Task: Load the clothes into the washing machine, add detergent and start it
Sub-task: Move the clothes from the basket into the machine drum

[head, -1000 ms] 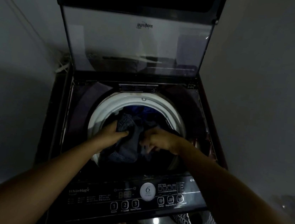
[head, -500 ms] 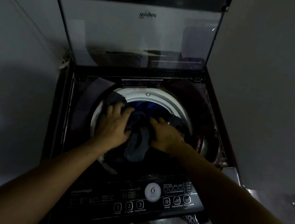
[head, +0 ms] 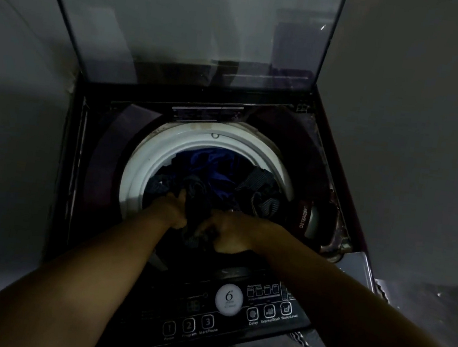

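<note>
While both arms reached over the near edge of the drum, the left hand [head: 171, 209] and the right hand [head: 229, 235] sat close together, each with fingers curled into one dark garment [head: 198, 213] bunched between them. Toward 12 o'clock from them, the other clothes [head: 213, 171], blue and striped, lay heaped inside the white drum ring [head: 148, 163] of the washing machine [head: 298, 141]. The detergent tray [head: 307, 217] sat at the ring's 3 o'clock, the control panel [head: 227, 314] at 6 o'clock, the raised glass lid [head: 181, 37] at 12 o'clock.
</note>
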The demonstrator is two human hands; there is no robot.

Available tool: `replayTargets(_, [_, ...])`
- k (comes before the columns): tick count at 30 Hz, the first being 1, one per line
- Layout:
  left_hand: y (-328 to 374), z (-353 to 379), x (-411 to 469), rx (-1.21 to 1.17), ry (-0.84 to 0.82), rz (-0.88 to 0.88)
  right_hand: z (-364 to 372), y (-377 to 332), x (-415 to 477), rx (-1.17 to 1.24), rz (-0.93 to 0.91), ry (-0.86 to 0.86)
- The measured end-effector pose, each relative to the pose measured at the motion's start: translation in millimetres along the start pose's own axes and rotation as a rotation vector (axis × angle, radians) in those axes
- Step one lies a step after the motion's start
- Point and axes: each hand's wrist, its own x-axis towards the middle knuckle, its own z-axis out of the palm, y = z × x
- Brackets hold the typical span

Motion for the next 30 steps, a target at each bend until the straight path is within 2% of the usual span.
replayTargets(2, [0.1, -2.1, 0.1, 0.019, -0.005, 0.006, 3.7, 13.0, -5.2, -0.028, 0.155, -0.111])
replayTargets(4, [-1.6, -5.5, 0.1, 0.01, -0.016, 0.012, 2.3, 27.5, -6.4, -0.083, 0.234, -0.099])
replayTargets(8, [-7.5, -15.5, -8.6, -0.083, -0.074, 0.044, 12.7, 46.7, 14.5, -0.202, 0.22, -0.164])
replayTargets(12, [-11.2, -11.3, -28.1, -0.088, -0.065, 0.057, 3.7, 36.6, -7.8, -0.04, 0.286, -0.155])
replayTargets(20, [15.0, -53.4, -97.0, -0.068, 0.085, 0.186, -48.9, 12.7, -90.3, -0.043, 0.181, 0.208])
replayTargets(25, [69.6, -99.8, -154.6, -0.054, 0.289, 0.34, -71.2, 29.6, -157.6, -0.08, 0.226, 0.368])
replayTargets(30, [140.6, -126.8, -204.5, -0.078, 0.421, 0.473, -77.2, 65.1, -235.3, -0.063, 0.293, 0.512])
